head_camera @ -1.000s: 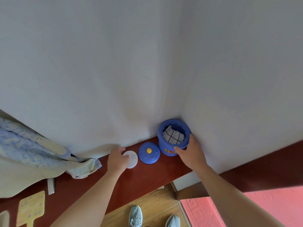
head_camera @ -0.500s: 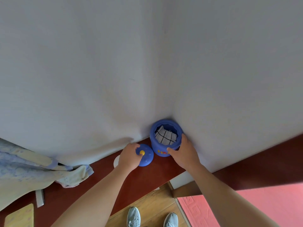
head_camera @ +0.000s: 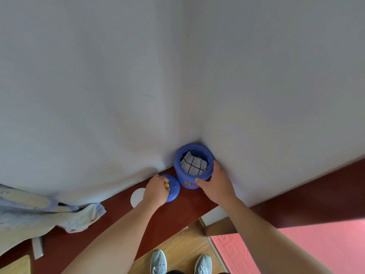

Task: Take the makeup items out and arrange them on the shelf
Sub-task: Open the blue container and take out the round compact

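On the shelf (head_camera: 177,214): jar, lid and white disc sit in a row ending at the wall corner; cloth (head_camera: 39,210) heaped far left.
Jar (head_camera: 185,177): open, tucked into the corner. Right hand (head_camera: 216,186) wraps its side, thumb in front. Keep that grip firm so the jar cannot tip.
Checked pouch (head_camera: 194,165): still inside the jar, not yet out.
Lid (head_camera: 173,187): just beside the jar. Left hand (head_camera: 156,189) pinches its yellow knob (head_camera: 166,184). Judgement: lift straight, park it clear of the white disc (head_camera: 137,196), freeing that hand for the pouch.
Count: shelf 1, cloth 1, jar 1, hands 2, pouch 1, lid 1, disc 1.
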